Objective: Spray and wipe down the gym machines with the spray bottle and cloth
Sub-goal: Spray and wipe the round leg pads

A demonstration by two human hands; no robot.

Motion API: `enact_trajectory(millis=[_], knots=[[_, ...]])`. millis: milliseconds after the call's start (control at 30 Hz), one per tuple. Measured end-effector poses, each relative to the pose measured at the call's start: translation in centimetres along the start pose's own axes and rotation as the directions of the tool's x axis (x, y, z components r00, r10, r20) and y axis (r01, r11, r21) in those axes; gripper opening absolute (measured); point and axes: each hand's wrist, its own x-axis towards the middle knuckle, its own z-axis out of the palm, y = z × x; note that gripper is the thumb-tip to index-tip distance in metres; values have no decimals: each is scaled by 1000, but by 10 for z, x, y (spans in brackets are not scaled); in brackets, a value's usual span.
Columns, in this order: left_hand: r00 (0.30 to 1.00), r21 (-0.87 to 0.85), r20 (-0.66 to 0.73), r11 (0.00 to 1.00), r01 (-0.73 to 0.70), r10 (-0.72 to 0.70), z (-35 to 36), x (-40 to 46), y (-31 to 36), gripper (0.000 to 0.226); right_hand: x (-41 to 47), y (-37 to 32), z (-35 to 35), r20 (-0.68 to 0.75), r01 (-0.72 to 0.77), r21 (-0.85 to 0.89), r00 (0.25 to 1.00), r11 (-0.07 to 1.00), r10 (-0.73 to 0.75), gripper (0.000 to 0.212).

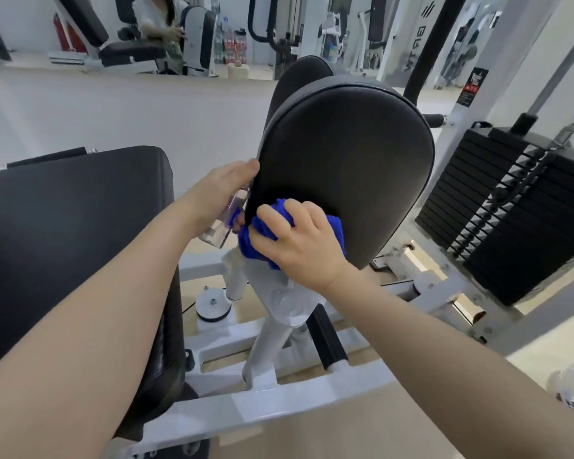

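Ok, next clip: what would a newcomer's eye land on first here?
First the bright blue cloth, bunched under the right hand against the lower edge of the big black pad at centre. Beside it, the left hand holds a clear spray bottle at the pad's left edge. The black weight stack fills the right side.

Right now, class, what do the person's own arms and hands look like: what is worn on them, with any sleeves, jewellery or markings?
Both forearms are bare, with no sleeve in view on either. The right hand wears a thin gold-coloured ring on one finger. The left hand shows no ring, watch or glove where visible. Neither hand is gloved, and no markings show on either arm.
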Motion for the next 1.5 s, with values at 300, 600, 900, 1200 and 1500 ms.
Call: enact_trajectory(millis=[300,600,900,1200,1500], knots=[[999,69,-17,996,47,-46,10,1,7,36,18,64,-41,-139,-244,-123,964,962,227,9],[999,141,-27,989,49,-46,-3,5,-6,55,-27,25,-11,117,-90,7,989,996,88,16],[993,208,-81,973,100,-85,5,-8,-6,83,-19,97,-65,-134,-409,-133,910,903,393,18],[986,197,-145,974,116,-88,0,-11,-9,100,-95,11,-4,89,-470,119,883,875,462,33],[979,225,-170,963,146,-108,11,-13,-5,81,-45,94,-45,-243,-638,200,703,744,668,27]])
